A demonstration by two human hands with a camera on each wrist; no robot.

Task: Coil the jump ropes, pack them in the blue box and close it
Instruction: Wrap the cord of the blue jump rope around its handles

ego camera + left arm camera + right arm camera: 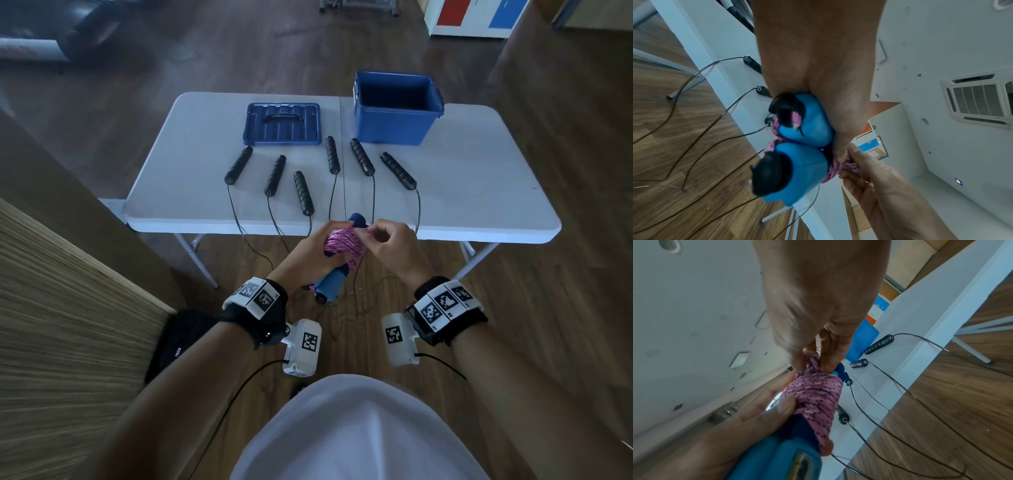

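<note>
Pinching pink rope [816,395], right hand [818,308]; head-view-hidden.

The person wears a white top [359,431] with short sleeves, the forearms bare. Each wrist carries a black strap: the left wrist strap [263,318] and the right wrist strap [455,318] both bear a curved row of white blocks printed with black square-patterned markers. Below each strap hangs a small white camera housing, the left camera [303,347] and the right camera [399,339], each with one such marker and a thin black cable [219,414] trailing back along the arm. Both the left hand [310,251] and the right hand [394,245] are bare, without gloves or rings.
</note>
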